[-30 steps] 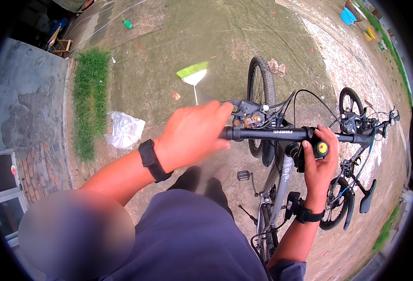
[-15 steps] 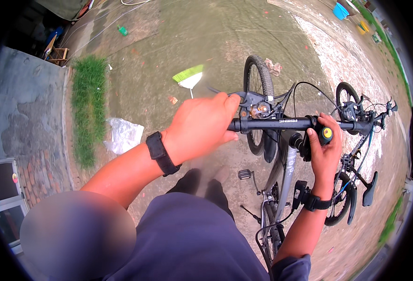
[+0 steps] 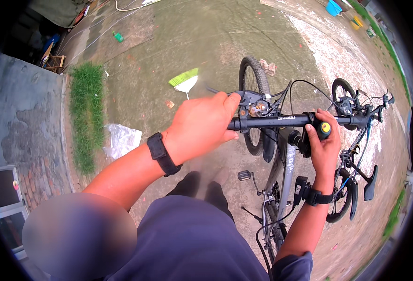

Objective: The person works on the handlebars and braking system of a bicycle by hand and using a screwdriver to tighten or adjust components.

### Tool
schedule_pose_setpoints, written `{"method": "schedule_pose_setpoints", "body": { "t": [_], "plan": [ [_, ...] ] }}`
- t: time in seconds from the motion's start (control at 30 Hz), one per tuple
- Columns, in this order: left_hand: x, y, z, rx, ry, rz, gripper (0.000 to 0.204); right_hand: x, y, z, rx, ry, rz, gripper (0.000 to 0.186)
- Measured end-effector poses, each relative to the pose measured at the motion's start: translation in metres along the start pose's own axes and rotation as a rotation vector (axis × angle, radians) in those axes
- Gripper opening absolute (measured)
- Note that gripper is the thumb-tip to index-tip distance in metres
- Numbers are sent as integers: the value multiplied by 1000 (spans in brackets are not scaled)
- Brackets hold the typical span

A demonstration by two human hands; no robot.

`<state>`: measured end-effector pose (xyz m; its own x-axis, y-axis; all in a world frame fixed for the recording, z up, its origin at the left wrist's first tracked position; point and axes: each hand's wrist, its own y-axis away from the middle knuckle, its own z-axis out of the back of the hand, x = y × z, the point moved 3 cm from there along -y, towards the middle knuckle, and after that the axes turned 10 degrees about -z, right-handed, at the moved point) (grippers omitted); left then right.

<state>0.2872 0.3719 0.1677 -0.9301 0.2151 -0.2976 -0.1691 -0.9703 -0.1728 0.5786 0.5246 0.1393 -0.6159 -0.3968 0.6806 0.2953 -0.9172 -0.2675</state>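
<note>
A grey bicycle stands in front of me, its black handlebar (image 3: 274, 121) running crosswise. My left hand (image 3: 202, 119) is closed round the left end of the bar, hiding the grip. My right hand (image 3: 325, 145) lies at the middle of the bar by the stem, fingers over the bar and thumb on the near side. Within that hand sits a short dark handle with a yellow end, like a screwdriver (image 3: 325, 129); its shaft is hidden. Left of the stem, a brake lever and shifter unit (image 3: 258, 107) shows a worn, rusty-looking part. The front wheel (image 3: 255, 82) is beyond the bar.
A second bicycle (image 3: 344, 187) stands close on the right. A green and white broom (image 3: 185, 80) and a clear plastic bag (image 3: 122, 140) lie on the concrete. A grass strip (image 3: 87, 117) borders the wall (image 3: 33, 103) at left. Blue and yellow containers are far right.
The view has shifted slightly, so the ground and both bicycles sit a little differently in the picture. Both hands keep their places on the handlebar.
</note>
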Motion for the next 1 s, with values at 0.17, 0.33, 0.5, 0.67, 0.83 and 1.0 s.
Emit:
{"method": "schedule_pose_setpoints", "body": {
  "t": [0.17, 0.33, 0.5, 0.67, 0.83, 1.0],
  "plan": [
    [-2, -3, 1, 7, 6, -3, 79, -4, -2, 2, 0, -27, -2, 39],
    [-3, -5, 0, 24, 2, 0, 79, -6, -2, 2, 3, -45, -19, 39],
    [-3, -5, 0, -9, 5, -21, 79, -6, -3, 2, 8, -43, -31, 39],
    [-3, -6, 1, -23, -1, -31, 79, -8, -3, 1, 6, -43, -32, 39],
    [-5, -8, 1, -34, -13, -43, 79, -11, -5, 3, 3, -51, -34, 39],
    [-3, -9, 0, -37, -20, -48, 80, -11, -6, 3, 4, -69, -41, 39]
  ]
}}
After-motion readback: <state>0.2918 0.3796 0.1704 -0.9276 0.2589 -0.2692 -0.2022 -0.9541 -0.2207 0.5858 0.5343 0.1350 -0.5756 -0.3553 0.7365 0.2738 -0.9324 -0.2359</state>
